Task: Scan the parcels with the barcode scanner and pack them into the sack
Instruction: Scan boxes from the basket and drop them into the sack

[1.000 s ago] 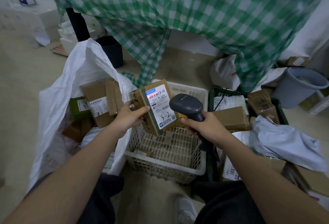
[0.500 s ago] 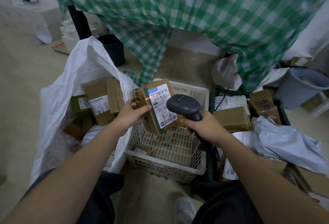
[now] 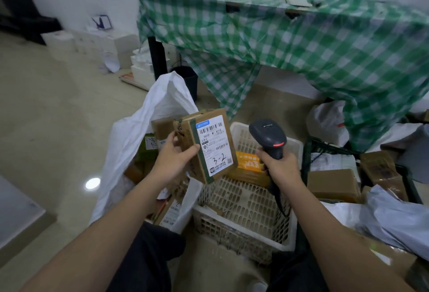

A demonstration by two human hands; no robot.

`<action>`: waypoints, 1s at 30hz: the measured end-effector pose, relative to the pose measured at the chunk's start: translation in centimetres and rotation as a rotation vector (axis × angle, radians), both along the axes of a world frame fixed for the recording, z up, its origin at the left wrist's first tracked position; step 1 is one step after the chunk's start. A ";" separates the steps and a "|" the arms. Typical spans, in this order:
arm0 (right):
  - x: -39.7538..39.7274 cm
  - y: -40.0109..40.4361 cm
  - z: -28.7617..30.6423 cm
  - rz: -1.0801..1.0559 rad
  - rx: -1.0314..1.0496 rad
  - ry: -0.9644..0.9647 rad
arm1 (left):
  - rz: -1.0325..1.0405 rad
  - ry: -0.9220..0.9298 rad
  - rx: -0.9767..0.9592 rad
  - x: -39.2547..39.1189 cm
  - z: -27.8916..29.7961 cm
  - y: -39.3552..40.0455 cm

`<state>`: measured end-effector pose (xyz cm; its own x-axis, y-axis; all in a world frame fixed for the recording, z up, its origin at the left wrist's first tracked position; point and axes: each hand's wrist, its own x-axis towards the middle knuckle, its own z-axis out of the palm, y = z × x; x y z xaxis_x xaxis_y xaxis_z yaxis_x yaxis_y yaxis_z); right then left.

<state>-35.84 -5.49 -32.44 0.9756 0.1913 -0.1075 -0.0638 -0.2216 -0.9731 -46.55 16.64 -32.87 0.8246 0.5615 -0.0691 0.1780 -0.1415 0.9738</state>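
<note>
Swung toward the sack [image 3: 148, 129] at nine o'clock, the labelled parcel [image 3: 209, 145] is grasped by the left hand [image 3: 173, 160]; the barcode scanner [image 3: 270, 137] is clenched in the right hand [image 3: 281, 167]; the sack's slumped mouth could be missed

The scanner [image 3: 269, 137] swung up off the label, its red line vanished, and the parcel [image 3: 210, 143] drew toward the sack [image 3: 139, 133]

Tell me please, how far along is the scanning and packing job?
Done: several boxes already lie in the white sack. In hand: the left hand holds a labelled parcel beside the sack; the right hand grips the scanner. Left: the orange parcel in the basket, plus boxes at right.
</note>
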 end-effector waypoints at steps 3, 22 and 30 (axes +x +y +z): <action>-0.1 3.1 -0.3 -0.001 0.014 -0.020 | 0.083 -0.063 0.118 -2.4 1.1 2.6; 2.8 11.9 -5.3 -0.020 -0.077 -0.033 | 0.003 0.342 0.644 6.2 -9.2 11.4; 4.5 13.1 -7.6 -0.039 -0.044 0.026 | 0.071 0.320 1.139 7.4 -13.0 13.7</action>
<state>-31.36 7.62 -40.02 0.9791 0.1476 -0.1399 -0.0979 -0.2612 -0.9603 -39.16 30.30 -45.87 0.8251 0.4770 0.3028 0.4333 -0.8781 0.2029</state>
